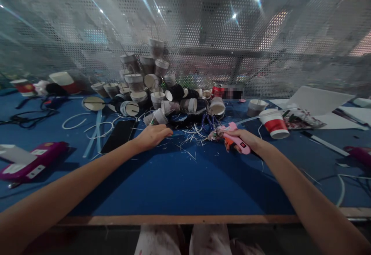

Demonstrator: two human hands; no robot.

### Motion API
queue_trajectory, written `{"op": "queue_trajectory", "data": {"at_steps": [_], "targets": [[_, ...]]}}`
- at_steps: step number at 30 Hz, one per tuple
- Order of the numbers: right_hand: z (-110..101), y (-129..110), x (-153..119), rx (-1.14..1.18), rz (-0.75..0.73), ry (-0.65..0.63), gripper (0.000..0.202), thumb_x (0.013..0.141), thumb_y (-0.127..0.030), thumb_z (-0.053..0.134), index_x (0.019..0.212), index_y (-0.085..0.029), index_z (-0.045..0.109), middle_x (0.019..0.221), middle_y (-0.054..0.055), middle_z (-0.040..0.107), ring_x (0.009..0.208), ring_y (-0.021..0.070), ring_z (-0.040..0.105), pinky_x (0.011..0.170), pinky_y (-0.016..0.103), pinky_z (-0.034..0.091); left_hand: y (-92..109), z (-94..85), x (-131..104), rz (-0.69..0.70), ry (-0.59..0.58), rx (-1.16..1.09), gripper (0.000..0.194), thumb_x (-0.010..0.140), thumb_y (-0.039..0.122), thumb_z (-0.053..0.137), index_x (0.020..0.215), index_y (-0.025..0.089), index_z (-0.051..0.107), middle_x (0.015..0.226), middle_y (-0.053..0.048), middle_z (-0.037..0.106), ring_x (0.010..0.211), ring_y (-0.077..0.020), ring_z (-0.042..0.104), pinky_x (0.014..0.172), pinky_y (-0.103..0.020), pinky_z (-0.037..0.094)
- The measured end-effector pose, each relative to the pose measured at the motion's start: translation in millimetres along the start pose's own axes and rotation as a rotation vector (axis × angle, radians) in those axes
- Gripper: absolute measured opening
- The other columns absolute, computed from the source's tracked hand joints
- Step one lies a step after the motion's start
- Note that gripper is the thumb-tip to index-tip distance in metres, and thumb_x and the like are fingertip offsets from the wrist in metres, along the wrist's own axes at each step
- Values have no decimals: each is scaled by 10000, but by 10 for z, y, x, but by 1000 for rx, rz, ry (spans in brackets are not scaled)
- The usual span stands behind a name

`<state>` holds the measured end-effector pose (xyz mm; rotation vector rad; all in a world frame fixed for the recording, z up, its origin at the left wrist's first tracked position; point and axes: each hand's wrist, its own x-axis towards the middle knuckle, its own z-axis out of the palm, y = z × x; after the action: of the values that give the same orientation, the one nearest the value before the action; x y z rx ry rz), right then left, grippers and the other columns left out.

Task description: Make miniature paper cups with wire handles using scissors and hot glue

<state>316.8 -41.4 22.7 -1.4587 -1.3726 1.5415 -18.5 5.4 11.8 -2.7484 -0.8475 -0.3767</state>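
Note:
My right hand (242, 138) is wrapped round the handle of a pink hot glue gun (232, 130). The gun's nozzle points left over the table, and a clear glue stick (252, 119) slants out from it to the right. My left hand (153, 136) is low over the table with fingers curled together; whatever they hold, if anything, is hidden. Just behind it a small paper cup (158, 116) lies tilted, and I cannot tell whether the fingers touch it. Scraps of thin white strands (193, 135) lie between my hands, near blue-handled pliers (209, 121).
Several small grey cups (135, 82) are stacked behind my hands. A black phone (119, 136) and a purple device (36, 160) lie left. On the right are a red-and-white paper cup (274, 123) and a knife-like tool (326, 143). A perforated metal screen (185, 27) stands behind.

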Motion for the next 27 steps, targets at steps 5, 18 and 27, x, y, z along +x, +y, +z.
{"op": "queue_trajectory", "data": {"at_steps": [5, 18, 27], "targets": [[15, -28, -3, 24, 148, -11, 420, 883, -270, 350, 594, -91, 598, 527, 98, 640, 260, 50, 399, 272, 155, 322, 403, -197, -89, -22, -73, 109, 217, 894, 194, 333, 809, 144, 527, 566, -1, 534, 478, -113, 470, 455, -212, 338], [81, -81, -44, -44, 129, -2, 430, 890, -279, 364, 571, -101, 591, 523, 80, 630, 262, 49, 399, 288, 167, 332, 665, -366, -257, 92, -348, 102, 662, 705, -24, 343, 1329, 194, 338, 662, 7, 609, 548, -117, 541, 480, -213, 362], [125, -73, -66, -57, 112, -14, 430, 878, -295, 373, 563, -102, 592, 524, 95, 641, 265, 52, 408, 297, 162, 343, 745, -238, -214, 125, -305, 31, 623, 692, -40, 345, 1281, 147, 423, 722, -31, 641, 635, -144, 590, 521, -227, 406]]}}
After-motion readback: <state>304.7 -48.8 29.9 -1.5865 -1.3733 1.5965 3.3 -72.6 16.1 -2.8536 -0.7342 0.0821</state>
